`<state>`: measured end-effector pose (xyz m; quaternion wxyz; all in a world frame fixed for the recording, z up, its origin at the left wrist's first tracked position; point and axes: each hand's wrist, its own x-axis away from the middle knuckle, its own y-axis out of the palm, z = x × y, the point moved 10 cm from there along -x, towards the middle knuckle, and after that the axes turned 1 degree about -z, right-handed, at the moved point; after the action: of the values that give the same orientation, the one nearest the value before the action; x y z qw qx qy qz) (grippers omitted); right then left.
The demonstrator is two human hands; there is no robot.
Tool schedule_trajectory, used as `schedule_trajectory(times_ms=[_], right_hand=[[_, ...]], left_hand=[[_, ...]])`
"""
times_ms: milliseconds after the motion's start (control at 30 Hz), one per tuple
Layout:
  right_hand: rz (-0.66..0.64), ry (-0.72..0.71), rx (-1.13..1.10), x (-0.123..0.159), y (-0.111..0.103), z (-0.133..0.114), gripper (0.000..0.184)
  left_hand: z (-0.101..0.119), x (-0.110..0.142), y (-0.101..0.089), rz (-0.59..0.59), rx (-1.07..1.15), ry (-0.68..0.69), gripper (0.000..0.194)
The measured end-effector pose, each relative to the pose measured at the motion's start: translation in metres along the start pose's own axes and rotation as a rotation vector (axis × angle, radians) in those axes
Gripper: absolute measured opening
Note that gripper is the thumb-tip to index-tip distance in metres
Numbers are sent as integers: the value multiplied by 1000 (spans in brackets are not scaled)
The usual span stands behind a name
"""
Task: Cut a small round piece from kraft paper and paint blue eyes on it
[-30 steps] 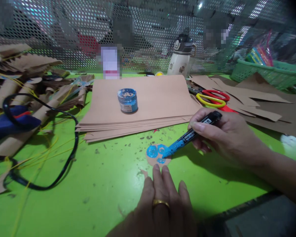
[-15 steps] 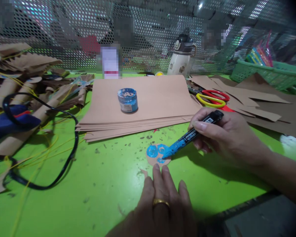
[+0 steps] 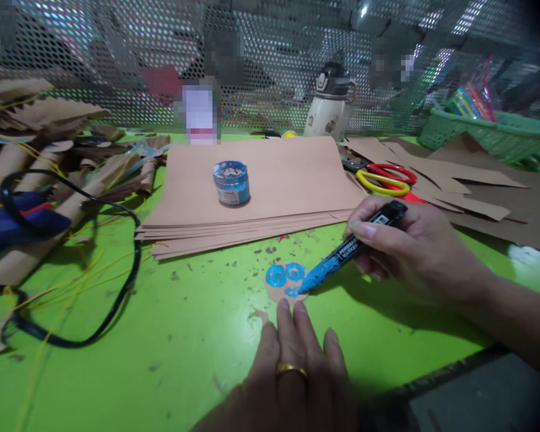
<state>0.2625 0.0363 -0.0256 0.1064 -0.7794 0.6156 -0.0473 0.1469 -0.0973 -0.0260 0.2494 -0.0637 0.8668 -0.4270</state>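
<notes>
My right hand (image 3: 400, 246) grips a black permanent marker (image 3: 356, 245) whose lower end is coated in blue paint. Its painted tip touches the right side of a small round piece of brown paper (image 3: 276, 292), which bears several blue ring-like marks. My left hand (image 3: 292, 366), with a gold ring on one finger, lies flat with fingers apart, two fingertips pressing the near edge of the paper disc. Beyond the disc, an open jar of blue paint (image 3: 232, 185) stands on a stack of brown paper sheets (image 3: 279, 180).
Scissors (image 3: 384, 182) with red and yellow handles lie beside cut paper strips (image 3: 481, 207). A green basket (image 3: 490, 129) and a bottle (image 3: 327, 111) stand at the back. To the left are rolled brown paper pieces (image 3: 49, 228), a black cord (image 3: 137, 264) and a blue-handled tool (image 3: 22, 219).
The marker tip has shifted slightly down and right along the disc, and the lower blue mark looks a bit fuller. My left hand keeps its place on the disc's edge.
</notes>
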Motion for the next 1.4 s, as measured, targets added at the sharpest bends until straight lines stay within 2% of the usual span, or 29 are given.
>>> schedule_trajectory(times_ms=[233,500,833,1100,1400], right_hand=[[12,-9,-12,0,0,-1,21],[7,-26,39,0,0,-4,22],[-1,-12,-32,0,0,1,20],[8,-41,34,0,-1,-5,20],[19,-9,-40,-1,-2,0,21]], left_hand=[[1,1,0,2,-6,-6,35],[0,3,3,-23,30,-26,31],[2,4,3,-10,13,-14,33],[3,4,5,-19,30,7,32],[3,4,5,-25,33,-4,29]])
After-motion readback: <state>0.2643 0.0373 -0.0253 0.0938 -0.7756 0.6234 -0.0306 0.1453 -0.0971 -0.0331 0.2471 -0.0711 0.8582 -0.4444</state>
